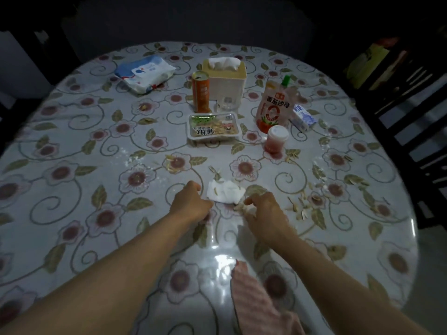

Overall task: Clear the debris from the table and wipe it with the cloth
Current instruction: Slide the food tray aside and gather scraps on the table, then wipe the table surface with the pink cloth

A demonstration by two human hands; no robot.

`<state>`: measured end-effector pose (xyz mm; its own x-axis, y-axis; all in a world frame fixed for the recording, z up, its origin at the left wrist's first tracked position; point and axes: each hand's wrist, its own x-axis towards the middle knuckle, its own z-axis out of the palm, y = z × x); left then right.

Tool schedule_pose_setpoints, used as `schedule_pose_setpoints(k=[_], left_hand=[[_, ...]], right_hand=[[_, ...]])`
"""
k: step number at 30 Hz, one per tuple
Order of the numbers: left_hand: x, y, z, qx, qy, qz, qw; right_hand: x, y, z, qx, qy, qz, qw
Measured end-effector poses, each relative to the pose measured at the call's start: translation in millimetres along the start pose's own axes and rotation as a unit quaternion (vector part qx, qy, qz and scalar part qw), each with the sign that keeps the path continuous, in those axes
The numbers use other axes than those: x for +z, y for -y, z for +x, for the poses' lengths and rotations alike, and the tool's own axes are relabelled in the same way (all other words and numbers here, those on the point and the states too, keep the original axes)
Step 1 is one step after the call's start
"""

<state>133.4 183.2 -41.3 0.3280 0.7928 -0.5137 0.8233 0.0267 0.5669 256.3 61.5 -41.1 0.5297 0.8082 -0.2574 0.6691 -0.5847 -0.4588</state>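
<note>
Single head-worn wide-angle view, looking forward and down, close over round table (72,146)

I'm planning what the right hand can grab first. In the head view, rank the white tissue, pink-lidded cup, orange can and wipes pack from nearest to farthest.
From the right hand:
1. White tissue, just left of it.
2. Pink-lidded cup, beyond it.
3. Orange can, mid-table.
4. Wipes pack, far left.

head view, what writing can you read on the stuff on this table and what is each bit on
"番茄沙司": on the ketchup pouch, above a large "0"-like ring.
"辣椒"-like characters, seen upside down: on the snack tray; uncertain, and its small print is too blurred.
Orange can: vertical print, too blurred to read.
Wet wipes pack: label too small to read.
Small carton: blue characters, too blurred.
Tissue box, white-lidded cup: no text visible.
</note>
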Motion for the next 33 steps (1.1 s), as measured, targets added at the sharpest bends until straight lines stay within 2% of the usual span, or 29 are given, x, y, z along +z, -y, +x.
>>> schedule_pose_setpoints(k=[11, 17, 22, 25, 28, 30, 33], left_hand=[[40, 3, -65, 0.006, 0.011, 0.010, 1.000], [65, 7, -101, -0.044, -0.018, 0.007, 0.999], [87, 11, -130, -0.080, -0.014, 0.005, 0.997], [93, 10, -142, -0.089, -0.024, 0.019, 0.996], [100, 1, -152, -0.095, -0.029, 0.013, 0.995], [105, -7, -156, -0.085, -0.016, -0.032, 0.996], [109, -28, -163, -0.037, 0.035, -0.132, 0.990]], right_hand=[[5, -19, -68, -0.023, 0.003, -0.004, 1.000], [17, -36, -122, -0.054, 0.138, -0.055, 0.987], [52, -63, -147, -0.106, 0.194, -0.143, 0.965], [52, -73, -147, -0.078, 0.146, 0.000, 0.986], [22, -81, -138, -0.067, 0.096, 0.071, 0.991], [-4, -86, -133, -0.037, 0.091, 0.175, 0.980], [-41, -90, -127, 0.002, 0.085, 0.327, 0.941]])
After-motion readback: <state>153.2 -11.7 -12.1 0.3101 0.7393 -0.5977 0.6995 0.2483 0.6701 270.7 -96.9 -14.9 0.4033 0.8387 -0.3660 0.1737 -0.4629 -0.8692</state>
